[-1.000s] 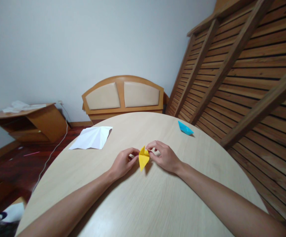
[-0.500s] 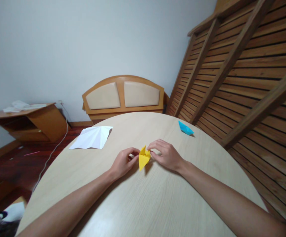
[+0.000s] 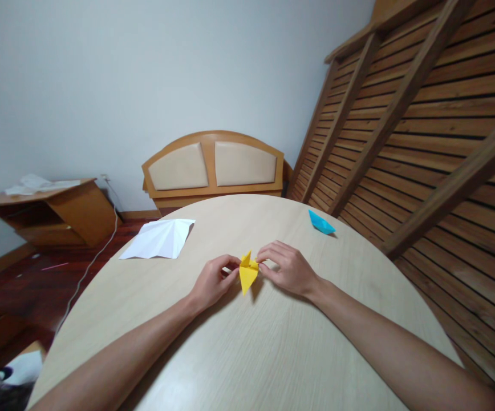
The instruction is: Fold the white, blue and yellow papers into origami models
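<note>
A folded yellow origami paper figure (image 3: 248,275) with pointed flaps is between my two hands, just over the middle of the table. My left hand (image 3: 214,282) pinches its left side between thumb and fingers. From the other side, my right hand (image 3: 288,268) grips its right tip with thumb and forefinger. One flap points up and a broader one points down toward me. The fingertips partly cover both ends of the paper.
The round wooden table (image 3: 299,348) bears a creased white paper sheet (image 3: 159,240) at left and a blue paper boat (image 3: 321,222) at far right. Beyond stand a headboard (image 3: 213,191) and a slatted wooden frame (image 3: 401,137). A cabinet (image 3: 76,214) is at left.
The yellow paper figure has shifted very slightly left and turned a little. Both hands keep their hold, nearly in the same place.
</note>
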`<state>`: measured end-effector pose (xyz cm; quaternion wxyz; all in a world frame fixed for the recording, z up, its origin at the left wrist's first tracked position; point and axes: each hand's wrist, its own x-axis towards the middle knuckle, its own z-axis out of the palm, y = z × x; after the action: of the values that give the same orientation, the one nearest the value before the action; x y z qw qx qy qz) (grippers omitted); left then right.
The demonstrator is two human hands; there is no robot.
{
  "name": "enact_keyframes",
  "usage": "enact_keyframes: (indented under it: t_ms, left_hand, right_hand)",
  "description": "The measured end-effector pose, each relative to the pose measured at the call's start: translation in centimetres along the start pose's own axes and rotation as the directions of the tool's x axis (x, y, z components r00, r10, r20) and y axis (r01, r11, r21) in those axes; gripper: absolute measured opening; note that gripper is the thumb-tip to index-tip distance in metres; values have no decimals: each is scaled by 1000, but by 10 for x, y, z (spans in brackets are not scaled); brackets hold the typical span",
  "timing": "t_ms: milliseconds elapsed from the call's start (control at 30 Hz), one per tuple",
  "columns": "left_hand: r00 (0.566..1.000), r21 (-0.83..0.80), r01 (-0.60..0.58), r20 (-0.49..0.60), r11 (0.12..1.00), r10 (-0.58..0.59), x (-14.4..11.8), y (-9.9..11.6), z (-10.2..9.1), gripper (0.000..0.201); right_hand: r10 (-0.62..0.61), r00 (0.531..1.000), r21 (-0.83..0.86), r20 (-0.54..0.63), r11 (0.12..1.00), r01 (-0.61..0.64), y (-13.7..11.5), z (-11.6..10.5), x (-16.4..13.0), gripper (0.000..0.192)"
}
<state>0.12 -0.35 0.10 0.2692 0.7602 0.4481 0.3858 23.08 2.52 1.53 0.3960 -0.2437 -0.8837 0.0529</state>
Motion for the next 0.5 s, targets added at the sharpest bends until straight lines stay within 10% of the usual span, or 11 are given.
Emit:
enact_keyframes:
  t_ms: [500]
  left_hand:
    - [999,33,-47,12,998,47,-1,1,-1,16]
  right_hand:
    - [97,993,130,-73,988,-87,-1,9,-1,10]
